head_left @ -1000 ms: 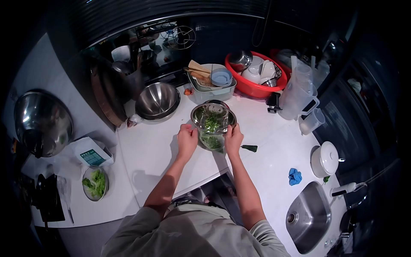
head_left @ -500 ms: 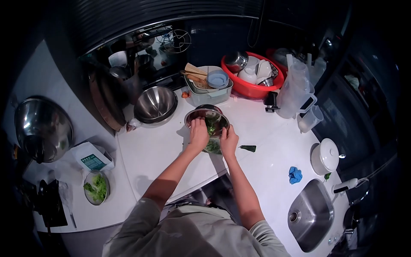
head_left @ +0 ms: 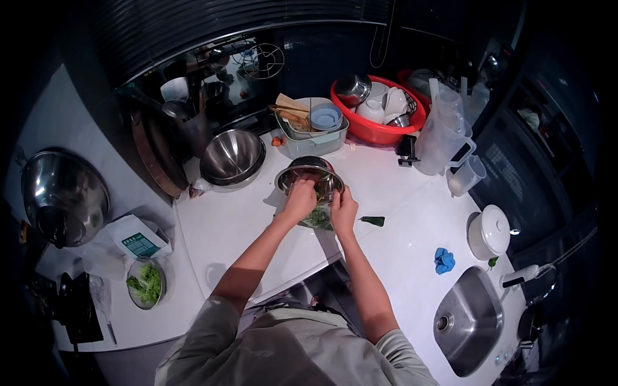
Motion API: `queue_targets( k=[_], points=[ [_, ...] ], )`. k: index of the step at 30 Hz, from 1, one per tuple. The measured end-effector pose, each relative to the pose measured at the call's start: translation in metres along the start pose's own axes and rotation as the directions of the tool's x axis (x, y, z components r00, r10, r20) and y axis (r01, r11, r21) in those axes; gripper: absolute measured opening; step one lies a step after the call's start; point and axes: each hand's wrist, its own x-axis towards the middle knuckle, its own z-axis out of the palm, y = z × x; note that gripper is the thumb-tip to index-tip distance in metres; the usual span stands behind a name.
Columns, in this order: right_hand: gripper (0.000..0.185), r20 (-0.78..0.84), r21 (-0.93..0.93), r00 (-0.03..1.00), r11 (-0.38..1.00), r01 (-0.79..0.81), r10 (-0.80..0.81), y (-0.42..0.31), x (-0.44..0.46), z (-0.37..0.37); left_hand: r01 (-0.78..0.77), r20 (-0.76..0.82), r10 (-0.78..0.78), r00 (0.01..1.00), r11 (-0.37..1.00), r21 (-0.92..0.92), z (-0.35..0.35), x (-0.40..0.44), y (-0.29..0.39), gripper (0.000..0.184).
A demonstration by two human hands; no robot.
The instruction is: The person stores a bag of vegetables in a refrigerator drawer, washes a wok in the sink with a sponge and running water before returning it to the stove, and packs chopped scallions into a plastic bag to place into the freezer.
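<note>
A steel bowl (head_left: 327, 166) is tilted towards me over the counter. My right hand (head_left: 344, 209) grips its right rim with the fingers closed. My left hand (head_left: 300, 201) reaches inside the bowl with its fingers curled; whether they hold anything is hidden. Chopped greens (head_left: 318, 217) show below the bowl's near rim, in what looks like a clear container partly covered by my hands. Just right of my right hand lies a dark green vegetable piece (head_left: 373, 220), touched by neither hand.
Nested steel bowls (head_left: 233, 156) stand left of the work spot. Behind are a plastic bin (head_left: 317, 147) and a red basin (head_left: 380, 135) of dishes. Clear jugs (head_left: 444, 138), a white pot (head_left: 489, 233), a blue cloth (head_left: 444, 261) and the sink (head_left: 473, 315) are rightward; lettuce (head_left: 147, 283) is at left.
My left hand's fingers have gone from near the bowl's left rim deeper inside it, and the greens seen there are now mostly hidden. My right hand stays on the rim.
</note>
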Motion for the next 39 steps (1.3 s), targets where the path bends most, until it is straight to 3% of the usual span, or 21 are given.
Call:
queue_targets(
  k=[2,6,9,12,15,18,21,22,25,28,31,34,37,39],
  points=[
    [0.012,0.011,0.015,1.0,1.0,-0.015,0.015,-0.001,0.001,0.0,-0.063,-0.003,0.063,0.998,0.997,-0.036,0.012,-0.002,-0.004,0.02],
    [0.015,0.007,0.06,0.997,0.996,-0.072,0.072,-0.002,0.001,-0.001,0.039,0.324,0.016,0.946,0.986,-0.163,0.002,-0.007,-0.002,0.019],
    [0.015,0.011,0.051,0.997,0.996,-0.074,0.074,-0.005,0.001,-0.004,0.026,0.15,0.001,0.989,0.984,-0.176,-0.01,-0.008,0.009,0.022],
    [0.012,0.024,0.035,0.997,0.997,-0.071,0.07,-0.001,0.001,-0.001,-0.24,-0.011,0.24,0.971,0.969,-0.056,-0.024,0.007,0.028,0.029],
    [0.012,0.05,0.09,0.993,0.989,-0.115,0.111,0.003,0.001,0.001,-0.323,0.018,0.323,0.946,0.941,0.098,-0.021,0.016,0.028,0.034],
    [0.012,0.046,0.115,0.994,0.988,-0.103,0.098,0.003,0.001,0.002,-0.243,0.186,0.217,0.958,0.961,0.131,-0.008,0.01,0.014,0.03],
    [0.011,0.03,0.088,0.996,0.993,-0.084,0.082,0.002,0.002,0.0,-0.072,0.225,0.051,0.973,0.993,0.088,-0.004,-0.003,0.01,0.026],
    [0.011,0.026,0.076,0.996,0.993,-0.086,0.084,0.002,0.001,0.0,-0.053,0.314,0.019,0.949,0.993,0.101,-0.01,-0.004,0.011,0.023],
    [0.011,0.018,0.087,0.991,0.988,-0.132,0.131,0.006,-0.001,0.0,0.23,0.502,-0.232,0.833,0.971,0.066,-0.034,-0.001,0.03,0.024],
    [0.01,0.016,0.101,0.992,0.987,-0.126,0.125,0.003,0.001,-0.002,0.003,0.099,0.011,0.995,0.989,-0.149,-0.013,-0.008,0.0,0.028],
    [0.011,0.01,0.103,0.997,0.991,-0.083,0.082,0.003,0.001,-0.001,-0.152,0.04,0.152,0.988,0.988,0.013,-0.005,-0.012,-0.001,0.029],
    [0.012,0.002,0.002,1.0,1.0,-0.015,0.015,0.007,0.0,0.001,-0.126,0.202,0.138,0.97,0.989,-0.072,-0.007,-0.019,0.007,0.028],
    [0.012,0.035,0.071,0.991,0.989,-0.131,0.128,0.005,-0.002,-0.001,0.089,0.499,-0.035,0.866,0.992,-0.086,-0.023,-0.024,0.018,0.024],
    [0.012,0.015,0.038,0.991,0.991,-0.13,0.13,0.002,0.0,-0.003,0.078,0.378,-0.024,0.925,0.989,-0.127,-0.025,-0.031,0.015,0.021]
  ],
)
